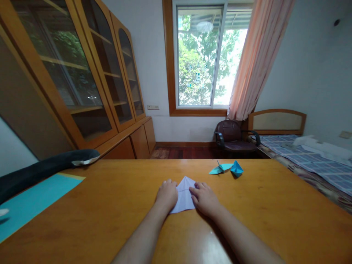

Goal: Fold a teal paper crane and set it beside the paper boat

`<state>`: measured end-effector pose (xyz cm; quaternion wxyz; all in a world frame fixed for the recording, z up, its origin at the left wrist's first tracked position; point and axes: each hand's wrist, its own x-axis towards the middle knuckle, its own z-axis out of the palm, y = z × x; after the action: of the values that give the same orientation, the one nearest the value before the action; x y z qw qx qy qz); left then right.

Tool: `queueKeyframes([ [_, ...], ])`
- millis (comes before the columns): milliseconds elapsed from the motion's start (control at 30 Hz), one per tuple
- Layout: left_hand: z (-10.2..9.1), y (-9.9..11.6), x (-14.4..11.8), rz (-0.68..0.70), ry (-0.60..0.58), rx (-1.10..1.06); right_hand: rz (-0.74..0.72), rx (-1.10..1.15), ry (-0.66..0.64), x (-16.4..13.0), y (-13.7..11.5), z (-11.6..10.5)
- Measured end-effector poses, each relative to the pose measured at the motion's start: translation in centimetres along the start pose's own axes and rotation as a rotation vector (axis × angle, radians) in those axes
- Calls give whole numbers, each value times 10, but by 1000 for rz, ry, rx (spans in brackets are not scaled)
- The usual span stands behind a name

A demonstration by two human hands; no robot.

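Paper [184,196], folded to a point, lies mid-table toward my near edge; I press my left hand [166,194] and right hand [204,198] flat on its sides, fingers together, pinning the crease.

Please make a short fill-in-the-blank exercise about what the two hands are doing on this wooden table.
Both hands press a folded sheet of ____ paper onto the table.
The left hand lies on the paper's ____ side.
The blue folded figures lie beyond the ____ hand.

Missing words: white; left; right
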<state>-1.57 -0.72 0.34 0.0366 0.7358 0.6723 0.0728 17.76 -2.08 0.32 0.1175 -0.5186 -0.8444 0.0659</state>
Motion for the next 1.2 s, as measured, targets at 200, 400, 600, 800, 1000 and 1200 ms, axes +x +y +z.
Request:
queueKeyframes([
  [200, 0, 0, 0, 38, 51, 1, -7, 10, 20, 0, 1, 1],
  [400, 0, 0, 1, 62, 58, -43, 11, 10, 11, 0, 0, 1],
  [600, -1, 3, 2, 69, 46, -106, 21, 8, 18, 0, 0, 2],
  [800, -3, 9, 1, 57, 22, -90, 41, 24, 10, 1, 1, 4],
  [1000, -10, 20, -5, 74, -2, -51, 43, 30, -3, 1, 1, 3],
  [1200, -11, 22, -5, 79, -16, -31, 54, 31, -18, 2, 2, 3],
])
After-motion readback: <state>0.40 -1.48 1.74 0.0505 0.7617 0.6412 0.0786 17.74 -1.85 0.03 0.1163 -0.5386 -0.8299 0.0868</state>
